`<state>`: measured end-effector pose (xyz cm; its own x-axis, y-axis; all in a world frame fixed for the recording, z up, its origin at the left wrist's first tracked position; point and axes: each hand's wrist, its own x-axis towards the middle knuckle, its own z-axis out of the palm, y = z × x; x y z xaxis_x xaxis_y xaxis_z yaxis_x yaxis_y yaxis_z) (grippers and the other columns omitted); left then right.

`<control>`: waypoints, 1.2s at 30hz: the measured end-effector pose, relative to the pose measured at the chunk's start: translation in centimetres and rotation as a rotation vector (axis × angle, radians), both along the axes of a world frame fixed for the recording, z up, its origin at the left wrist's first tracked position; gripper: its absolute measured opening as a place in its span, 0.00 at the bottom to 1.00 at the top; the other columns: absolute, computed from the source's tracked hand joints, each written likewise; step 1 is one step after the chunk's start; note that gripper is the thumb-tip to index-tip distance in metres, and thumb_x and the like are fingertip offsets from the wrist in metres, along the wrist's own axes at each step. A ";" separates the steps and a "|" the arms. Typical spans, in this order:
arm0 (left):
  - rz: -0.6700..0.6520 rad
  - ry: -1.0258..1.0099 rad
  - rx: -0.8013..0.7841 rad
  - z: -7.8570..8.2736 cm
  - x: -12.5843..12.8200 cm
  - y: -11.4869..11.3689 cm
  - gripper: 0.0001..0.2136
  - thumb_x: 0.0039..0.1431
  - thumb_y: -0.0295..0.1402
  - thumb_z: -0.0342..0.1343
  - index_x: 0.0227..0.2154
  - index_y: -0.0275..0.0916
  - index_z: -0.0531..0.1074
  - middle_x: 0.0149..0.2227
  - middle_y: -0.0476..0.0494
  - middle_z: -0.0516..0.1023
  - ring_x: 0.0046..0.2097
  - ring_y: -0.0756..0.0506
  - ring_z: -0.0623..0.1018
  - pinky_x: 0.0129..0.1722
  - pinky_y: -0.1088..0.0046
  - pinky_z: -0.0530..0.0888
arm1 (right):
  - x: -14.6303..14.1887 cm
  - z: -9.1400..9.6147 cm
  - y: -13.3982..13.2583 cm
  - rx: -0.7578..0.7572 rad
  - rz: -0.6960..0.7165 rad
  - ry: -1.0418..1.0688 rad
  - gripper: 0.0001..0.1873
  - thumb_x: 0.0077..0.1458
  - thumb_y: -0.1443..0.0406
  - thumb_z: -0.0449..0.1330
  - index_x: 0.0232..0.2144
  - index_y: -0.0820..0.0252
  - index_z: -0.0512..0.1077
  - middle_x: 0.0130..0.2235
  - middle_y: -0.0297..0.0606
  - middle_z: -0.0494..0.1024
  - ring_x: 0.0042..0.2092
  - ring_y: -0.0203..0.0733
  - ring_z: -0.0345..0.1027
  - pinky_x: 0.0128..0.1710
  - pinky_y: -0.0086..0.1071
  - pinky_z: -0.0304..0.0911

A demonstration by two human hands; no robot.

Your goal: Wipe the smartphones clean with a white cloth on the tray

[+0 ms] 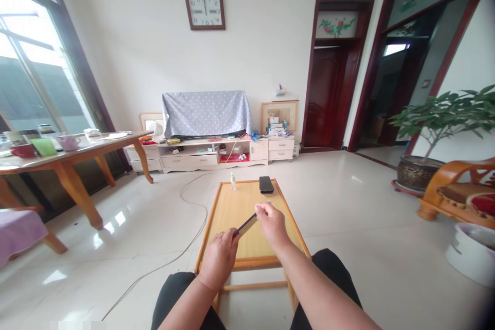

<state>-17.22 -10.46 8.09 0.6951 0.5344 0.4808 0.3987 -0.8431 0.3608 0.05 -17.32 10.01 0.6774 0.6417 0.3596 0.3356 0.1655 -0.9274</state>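
While both hands hover over a low wooden table [247, 198], the right hand [271, 225] pinches the upper end of a slim flat rectangular object [246, 225], perhaps a phone. The left hand [218, 260] curls beside its lower end, its grip unclear. The object seems light, stiff and slick, best held by its long edges.

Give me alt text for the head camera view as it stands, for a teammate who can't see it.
The left hand and right hand hold a thin flat object, tilted, above a low wooden table. A black flat item and a small bottle sit at the table's far end.
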 end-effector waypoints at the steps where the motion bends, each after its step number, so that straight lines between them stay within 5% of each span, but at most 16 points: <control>1: -0.004 -0.010 -0.005 0.3 -0.1 -0.2 0.12 0.71 0.37 0.41 0.45 0.41 0.69 0.36 0.42 0.79 0.39 0.43 0.78 0.40 0.68 0.72 | -1.3 0.1 -0.4 0.007 0.025 -0.014 0.20 0.59 0.50 0.58 0.36 0.59 0.80 0.32 0.38 0.81 0.36 0.44 0.74 0.37 0.32 0.67; 5: -0.041 -0.075 -0.025 1.4 -0.6 -0.8 0.12 0.70 0.38 0.42 0.45 0.42 0.70 0.37 0.42 0.79 0.39 0.43 0.79 0.39 0.69 0.72 | -4.2 1.4 -1.6 0.056 0.207 -0.087 0.17 0.61 0.52 0.57 0.36 0.57 0.80 0.32 0.37 0.81 0.35 0.42 0.74 0.35 0.30 0.66; 9: -0.028 -0.160 -0.065 3.0 -1.7 -1.9 0.10 0.69 0.38 0.46 0.45 0.44 0.69 0.35 0.45 0.79 0.38 0.44 0.78 0.38 0.71 0.71 | -0.7 3.8 -2.0 0.071 -0.024 -0.035 0.19 0.59 0.50 0.59 0.36 0.59 0.80 0.32 0.38 0.81 0.35 0.45 0.73 0.36 0.32 0.66; 12: -0.017 -0.173 -0.114 4.1 -2.1 -2.8 0.09 0.69 0.38 0.46 0.43 0.44 0.70 0.33 0.46 0.78 0.36 0.44 0.78 0.35 0.72 0.70 | -0.4 4.6 -2.2 0.081 -0.068 -0.029 0.19 0.59 0.50 0.58 0.37 0.59 0.79 0.33 0.39 0.81 0.37 0.46 0.74 0.38 0.33 0.66; 18: -0.078 -0.193 -0.223 5.5 -2.5 -3.7 0.12 0.69 0.40 0.45 0.39 0.43 0.71 0.34 0.44 0.78 0.36 0.45 0.76 0.36 0.72 0.68 | -6.4 4.2 -3.3 0.112 0.237 -0.203 0.15 0.63 0.55 0.56 0.35 0.55 0.80 0.33 0.36 0.81 0.35 0.42 0.73 0.36 0.30 0.65; 24: -0.023 -0.267 -0.325 5.8 -3.2 -4.2 0.11 0.65 0.43 0.50 0.35 0.43 0.72 0.25 0.51 0.71 0.28 0.48 0.69 0.29 0.74 0.61 | -1.6 5.6 -2.4 0.089 -0.024 -0.116 0.19 0.62 0.52 0.57 0.37 0.59 0.79 0.31 0.39 0.80 0.35 0.45 0.74 0.36 0.33 0.66; 31: -0.076 -0.356 -0.463 6.3 -2.0 -4.1 0.15 0.64 0.47 0.50 0.31 0.41 0.70 0.25 0.51 0.70 0.28 0.49 0.68 0.29 0.75 0.61 | -5.4 5.3 -3.2 0.221 0.231 -0.338 0.17 0.66 0.58 0.53 0.47 0.56 0.78 0.43 0.43 0.82 0.45 0.46 0.75 0.48 0.36 0.68; 36: -0.097 -0.346 -0.500 6.4 -2.1 -3.9 0.15 0.64 0.47 0.51 0.29 0.41 0.68 0.24 0.53 0.67 0.29 0.49 0.68 0.30 0.75 0.62 | -1.5 6.3 -3.1 0.124 0.042 -0.152 0.19 0.62 0.54 0.56 0.49 0.57 0.77 0.37 0.41 0.82 0.38 0.46 0.76 0.38 0.36 0.71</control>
<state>-19.28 -14.39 14.54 0.6003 0.6956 0.3948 0.1175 -0.5649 0.8168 -1.42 -20.39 16.34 0.5828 0.6127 0.5338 0.4610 0.2917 -0.8381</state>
